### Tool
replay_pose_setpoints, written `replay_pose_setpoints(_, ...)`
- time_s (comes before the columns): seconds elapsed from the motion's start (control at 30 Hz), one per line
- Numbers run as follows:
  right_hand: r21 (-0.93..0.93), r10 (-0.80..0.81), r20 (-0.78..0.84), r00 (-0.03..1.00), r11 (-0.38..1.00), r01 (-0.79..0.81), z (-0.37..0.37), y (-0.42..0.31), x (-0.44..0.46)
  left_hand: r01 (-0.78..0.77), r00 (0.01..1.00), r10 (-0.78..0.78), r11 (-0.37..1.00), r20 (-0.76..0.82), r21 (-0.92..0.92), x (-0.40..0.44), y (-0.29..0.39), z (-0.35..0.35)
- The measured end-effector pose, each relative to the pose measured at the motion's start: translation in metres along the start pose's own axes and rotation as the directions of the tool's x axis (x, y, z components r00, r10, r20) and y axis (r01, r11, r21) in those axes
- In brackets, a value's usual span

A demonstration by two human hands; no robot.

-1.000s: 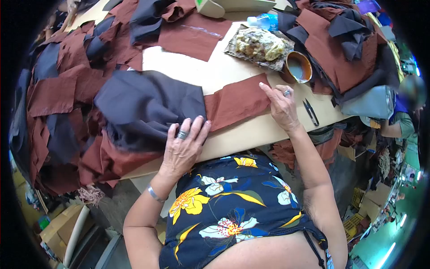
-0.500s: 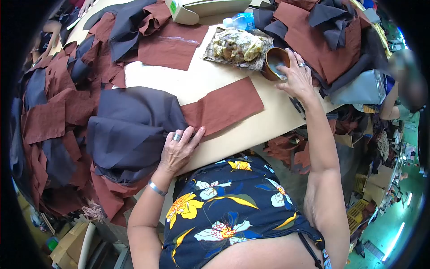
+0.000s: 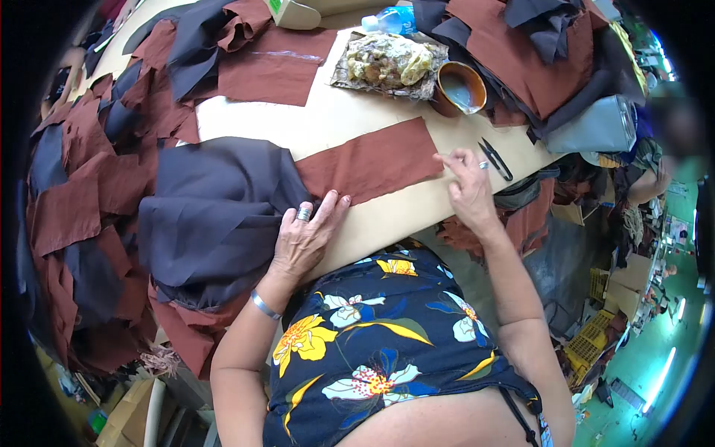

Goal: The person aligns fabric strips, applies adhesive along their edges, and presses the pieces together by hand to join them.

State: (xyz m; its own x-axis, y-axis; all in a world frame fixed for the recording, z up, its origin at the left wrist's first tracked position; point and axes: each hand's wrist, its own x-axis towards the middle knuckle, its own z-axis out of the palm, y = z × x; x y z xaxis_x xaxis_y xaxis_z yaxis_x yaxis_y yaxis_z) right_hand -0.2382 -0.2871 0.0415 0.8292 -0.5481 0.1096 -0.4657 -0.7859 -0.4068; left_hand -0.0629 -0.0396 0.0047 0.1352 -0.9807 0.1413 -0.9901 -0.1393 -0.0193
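A rectangular rust-brown cloth piece (image 3: pixel 376 160) lies on the table, its left end against a dark grey cloth bundle (image 3: pixel 216 216). My left hand (image 3: pixel 307 235) rests at the table's front edge, its fingers laid on the near edge of the brown piece beside the grey cloth. My right hand (image 3: pixel 471 186) is at the right end of the brown piece, forefinger stretched toward its edge and the other fingers partly bent. No object shows in it. Behind it stands a brown bowl (image 3: pixel 447 102) with a cloudy liquid inside. Black thread snips (image 3: pixel 497 160) lie to the right.
A crumpled, stained yellowish cloth (image 3: pixel 387 63) sits on a worn pad beside the bowl, with a blue-labelled bottle (image 3: pixel 395 21) behind. Brown and grey cloth pieces (image 3: pixel 97 186) pile up at left, and more cloth (image 3: pixel 529 59) at back right. A person's arm (image 3: pixel 648 185) shows far right.
My right hand has left the bowl and come down toward me to the right end of the brown cloth piece. The left hand stays on the cloth. The view has shifted slightly.
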Motion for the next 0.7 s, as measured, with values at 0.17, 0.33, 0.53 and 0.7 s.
replay_pose_setpoints(0.17,0.215,0.164,0.084,0.983,0.960,-0.179,0.027,-0.003,-0.025,-0.019,1.000,0.019,1.000,-0.013,-0.024,0.001,-0.003,-0.002)
replay_pose_setpoints(0.33,-0.259,0.127,0.064,0.990,0.960,-0.106,0.036,-0.011,-0.028,-0.036,0.999,0.036,0.999,0.008,-0.028,0.000,-0.006,-0.005)
replay_pose_setpoints(0.53,-0.655,0.087,0.009,0.996,0.753,-0.060,0.048,-0.035,-0.030,-0.090,0.996,0.090,0.996,-0.023,-0.019,-0.004,-0.011,-0.003)
replay_pose_setpoints(0.7,-0.645,-0.011,0.081,0.997,0.761,0.061,0.035,-0.032,-0.028,-0.126,0.992,0.126,0.992,-0.025,0.022,-0.004,-0.011,-0.005)
